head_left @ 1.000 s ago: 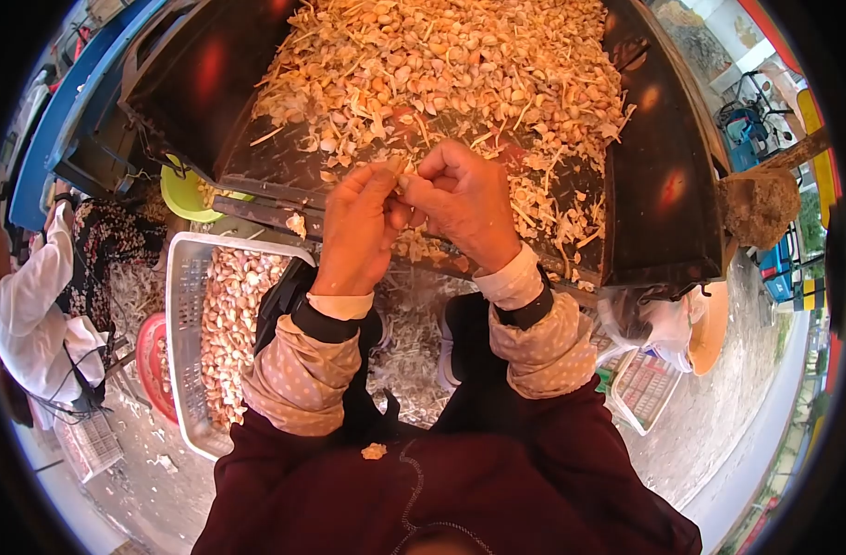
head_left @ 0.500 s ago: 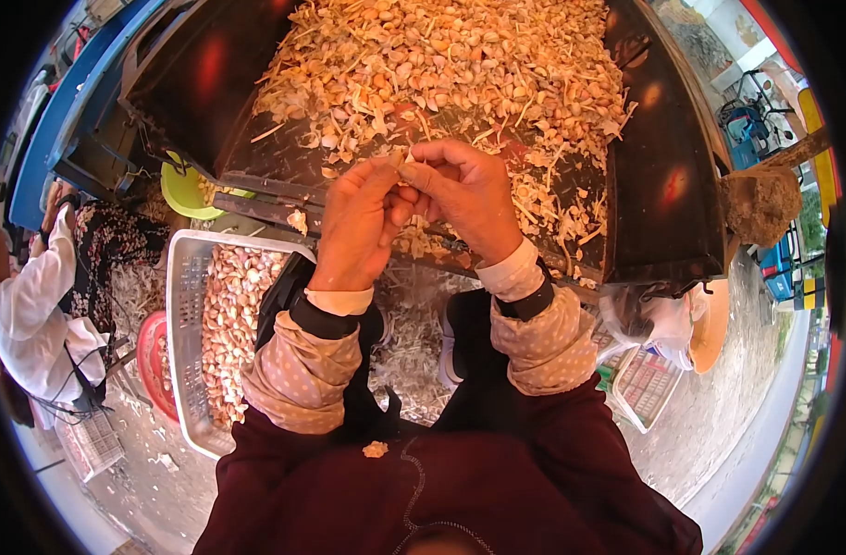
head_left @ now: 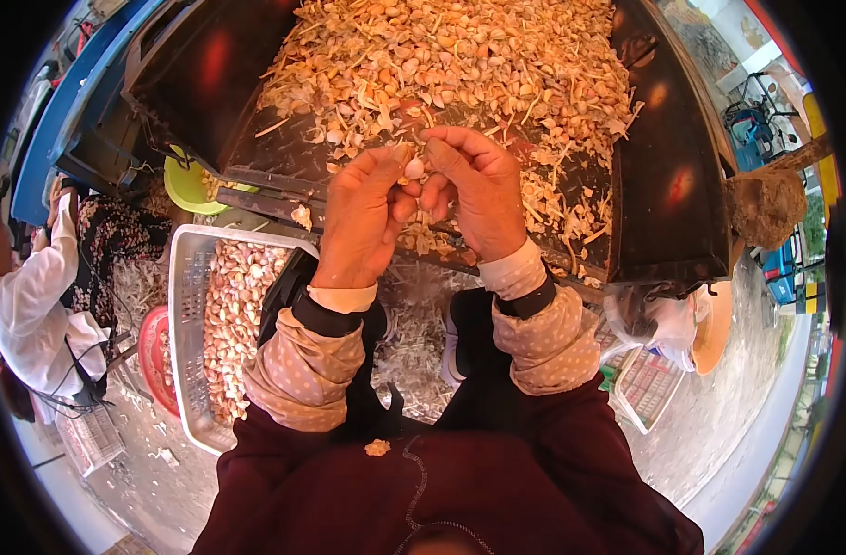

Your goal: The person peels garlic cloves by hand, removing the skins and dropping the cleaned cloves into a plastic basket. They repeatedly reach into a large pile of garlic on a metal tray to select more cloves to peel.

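A pale garlic clove (head_left: 414, 169) is pinched between the thumb and fingers of my left hand (head_left: 356, 217). My right hand (head_left: 483, 190) is close beside it, thumb and forefinger drawn together at the clove's upper right. Whether a scrap of skin sits between those two fingertips is too small to tell. Both hands are over the near edge of a dark metal tray (head_left: 302, 153). Farther back in it lies a big heap of loose garlic cloves (head_left: 469, 60) mixed with papery skins and stalks.
A white plastic crate (head_left: 184, 324) of garlic cloves stands at my left knee. Beyond it are a lime-green bowl (head_left: 184, 190), a red basin (head_left: 153, 361) and a seated person in a white sleeve (head_left: 39, 264). Another crate (head_left: 652, 388) and plastic bags (head_left: 659, 324) are at the right.
My right thumb and forefinger have pulled slightly up and away from my left fingertips. The clove now shows between the hands.
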Motion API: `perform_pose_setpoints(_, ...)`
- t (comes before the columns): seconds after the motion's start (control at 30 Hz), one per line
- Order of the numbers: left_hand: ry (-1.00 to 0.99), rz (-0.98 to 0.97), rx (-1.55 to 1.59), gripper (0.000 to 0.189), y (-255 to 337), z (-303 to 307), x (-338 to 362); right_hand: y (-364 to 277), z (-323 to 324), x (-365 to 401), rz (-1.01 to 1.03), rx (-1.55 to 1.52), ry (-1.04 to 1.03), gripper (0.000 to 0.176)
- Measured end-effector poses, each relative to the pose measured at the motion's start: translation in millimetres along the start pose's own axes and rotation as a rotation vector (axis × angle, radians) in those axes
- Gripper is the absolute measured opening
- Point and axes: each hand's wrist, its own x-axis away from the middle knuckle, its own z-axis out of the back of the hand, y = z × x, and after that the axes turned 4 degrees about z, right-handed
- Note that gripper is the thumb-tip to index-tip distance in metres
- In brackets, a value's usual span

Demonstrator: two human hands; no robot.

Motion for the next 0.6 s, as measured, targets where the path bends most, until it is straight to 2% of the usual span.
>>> perform_pose_setpoints(0.07, 0.018, -0.010, -0.016, 0.016, -0.4, 1.4, -1.4, -2.2, -1.7, 0.1, 0.041, 0.055, 0.006, 0.019)
perform_pose_setpoints(0.13, 0.038, -0.019, -0.033, 0.017, -0.4, 1.8, -2.4, -4.8, -0.6, 1.6, 0.064, 0.317, -0.144, 0.018)
perform_pose_setpoints(0.27, -0.016, -0.059, -0.028, 0.016, -5.6, 2.5, -3.4, -2.4, 4.2, 0.3, 0.061, 0.358, -0.105, 0.015)
perform_pose_setpoints(0.37, -0.062, -0.055, -0.033, 0.015, -4.5, 0.0, -1.3, -1.3, 6.2, -0.5, -0.029, 0.235, -0.080, 0.012)
perform_pose_setpoints(0.43, -0.095, -0.058, -0.030, 0.015, -2.2, -2.5, 0.5, 7.9, 10.1, -2.9, -0.064, -0.061, 0.020, 0.012)
perform_pose_setpoints(0.53, -0.147, -0.018, -0.033, 0.016, 3.2, -1.1, 0.7, 7.5, 13.6, -2.2, -0.112, -0.187, 0.016, 0.011)
perform_pose_setpoints(0.6, -0.126, 0.024, -0.018, 0.017, 2.5, -2.2, 1.0, 5.7, 14.3, -1.5, -0.101, -0.103, 0.018, 0.011)
